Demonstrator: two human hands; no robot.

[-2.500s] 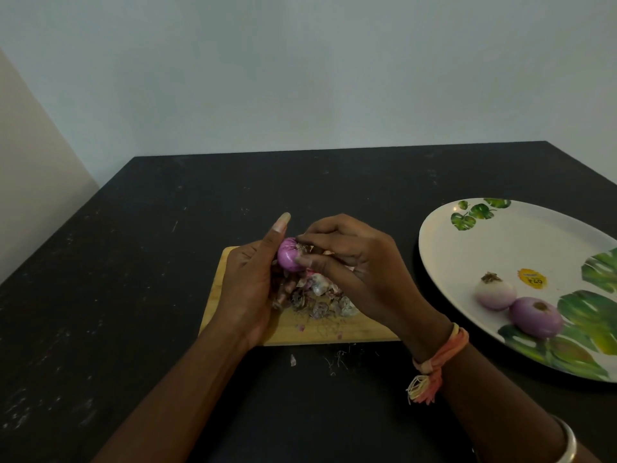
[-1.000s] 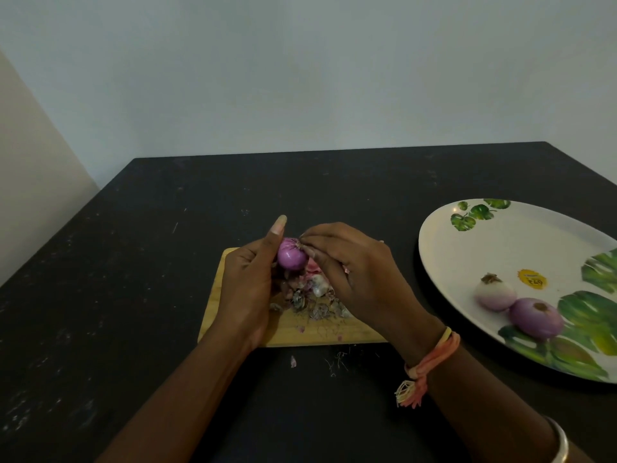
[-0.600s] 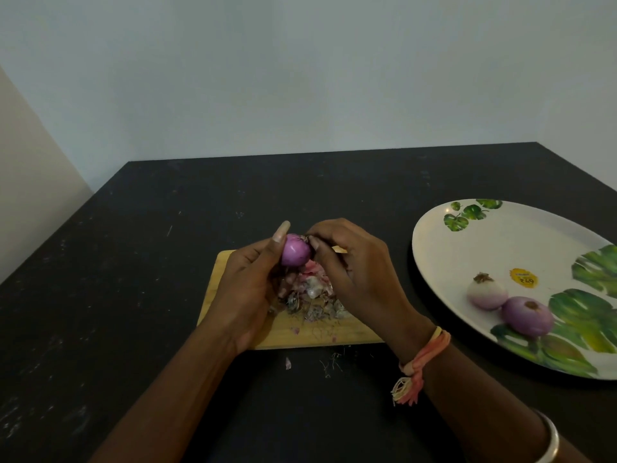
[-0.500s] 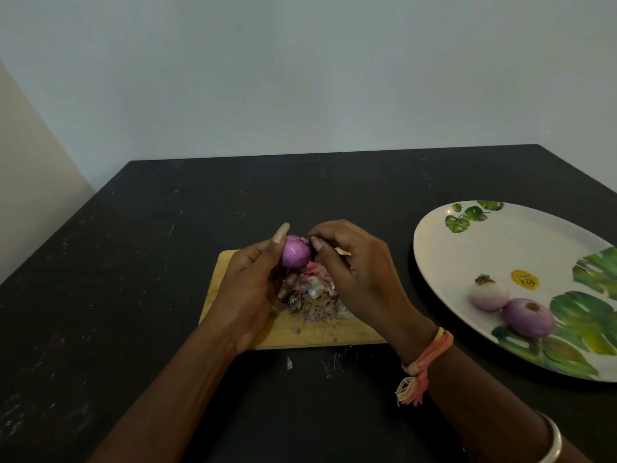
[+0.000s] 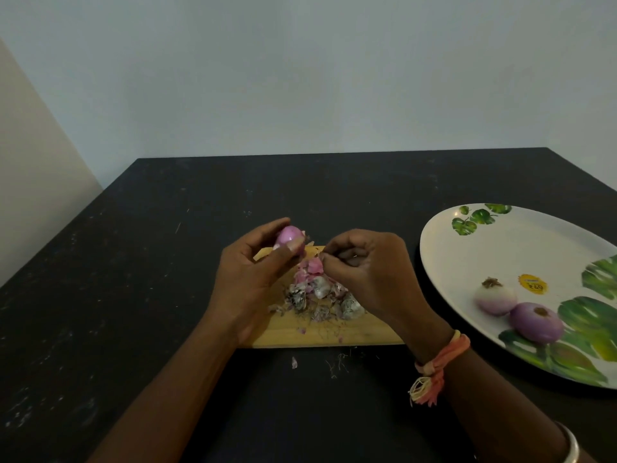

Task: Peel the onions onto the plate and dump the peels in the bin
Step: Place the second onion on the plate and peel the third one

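Observation:
My left hand point(image 5: 248, 282) grips a small purple onion point(image 5: 287, 236) between thumb and fingers above the far edge of the wooden cutting board point(image 5: 334, 335). Just to its right, my right hand point(image 5: 365, 272) has its fingers curled and hovers over a heap of onion peels point(image 5: 320, 292) on the board; whether it pinches a scrap of skin I cannot tell. Two peeled onions, a pale one point(image 5: 495, 299) and a purple one point(image 5: 537, 322), lie on the white leaf-patterned plate point(image 5: 467, 262) at the right. No bin is in view.
The board sits on a black table point(image 5: 133, 295). A few peel scraps point(image 5: 293, 362) and root fibres lie on the table just in front of the board. A wall runs behind the table's far edge.
My hands have come apart: the right hand's fingertips have left the onion and drawn back to the right, while the left hand has lifted and turned the onion slightly.

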